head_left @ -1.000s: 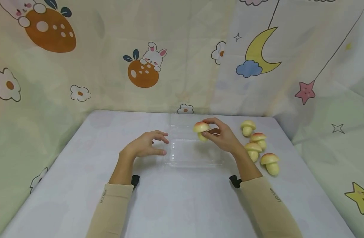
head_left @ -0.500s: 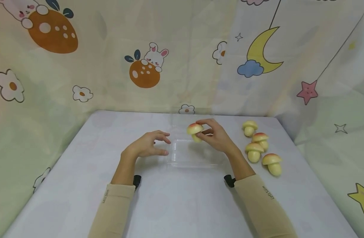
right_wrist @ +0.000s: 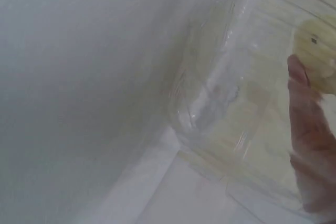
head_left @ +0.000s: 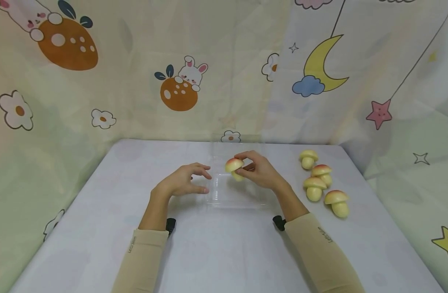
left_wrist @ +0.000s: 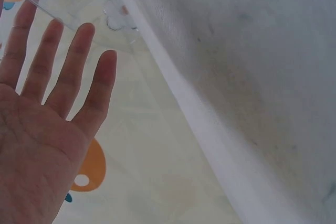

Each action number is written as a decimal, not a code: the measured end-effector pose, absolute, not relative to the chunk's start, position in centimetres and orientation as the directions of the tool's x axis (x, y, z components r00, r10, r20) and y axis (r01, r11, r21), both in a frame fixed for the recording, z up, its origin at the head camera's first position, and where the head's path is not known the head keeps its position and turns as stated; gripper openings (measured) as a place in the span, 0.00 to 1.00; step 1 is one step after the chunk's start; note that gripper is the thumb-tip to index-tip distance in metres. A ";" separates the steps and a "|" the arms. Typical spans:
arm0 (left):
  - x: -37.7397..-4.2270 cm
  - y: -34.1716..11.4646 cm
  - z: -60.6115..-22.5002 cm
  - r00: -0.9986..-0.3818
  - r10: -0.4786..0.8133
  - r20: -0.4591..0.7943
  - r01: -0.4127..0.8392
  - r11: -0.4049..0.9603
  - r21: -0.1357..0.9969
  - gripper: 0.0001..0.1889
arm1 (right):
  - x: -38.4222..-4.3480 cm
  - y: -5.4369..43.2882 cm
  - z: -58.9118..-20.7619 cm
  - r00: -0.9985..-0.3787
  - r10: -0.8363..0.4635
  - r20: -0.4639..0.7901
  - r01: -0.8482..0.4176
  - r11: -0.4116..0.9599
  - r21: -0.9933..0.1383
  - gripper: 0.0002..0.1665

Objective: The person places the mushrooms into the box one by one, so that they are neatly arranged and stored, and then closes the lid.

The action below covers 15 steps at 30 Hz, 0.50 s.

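Filling the back, here's a pale cloth backdrop (head_left: 227, 32) printed with rabbits, orange fruit, flowers, stars and a yellow moon. Below it stretches a table spread with white cloth (head_left: 216, 252). Two long beige sleeves come in from the near edge, the left sleeve (head_left: 141, 260) and the right sleeve (head_left: 322, 256). Between the hands sits a clear, rectangular plastic container (head_left: 224, 199), see-through right down to the cloth.

Now the hands. The left hand (head_left: 181, 179) is spread wide, thumb well apart from the fingers, holding nothing, its fingertips right beside the container's left side; whether they touch it, I cannot tell. Over on the other side, the right hand (head_left: 258, 171) pinches a pale yellow toy-like mushroom with a red-blushed cap (head_left: 233, 165) between thumb and fingers. It's cap up, tilted, in line with the container in the head view; its exact height I cannot tell.

Off to the right, four more yellow mushrooms (head_left: 314, 188) lie grouped on the cloth, the middle two overlapping in view. Smallest of all, a black wrist-worn device (head_left: 170, 226) pokes out by the left cuff, its twin (head_left: 279, 222) by the right.
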<state>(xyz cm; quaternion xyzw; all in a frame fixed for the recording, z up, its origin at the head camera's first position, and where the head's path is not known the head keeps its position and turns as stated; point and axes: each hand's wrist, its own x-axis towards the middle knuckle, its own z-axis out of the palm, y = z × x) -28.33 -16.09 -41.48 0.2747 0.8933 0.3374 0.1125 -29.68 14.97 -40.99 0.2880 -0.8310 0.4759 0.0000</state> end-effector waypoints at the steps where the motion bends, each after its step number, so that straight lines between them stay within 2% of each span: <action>1: -28.3 -16.1 -41.5 -0.825 0.565 -0.017 0.412 0.622 0.666 0.24 | -30.0 14.9 -41.4 -0.833 -0.483 0.271 -0.483 0.395 -0.781 0.27; 6: -28.3 -16.1 -41.4 -0.829 0.559 -0.022 0.404 0.625 0.668 0.23 | -30.1 14.2 -41.4 -0.842 -0.499 0.204 -0.448 0.437 -0.780 0.27; 15: -28.3 -16.1 -41.5 -0.827 0.563 -0.014 0.416 0.628 0.658 0.23 | -30.5 12.8 -42.1 -0.821 -0.550 0.154 -0.459 0.475 -0.751 0.26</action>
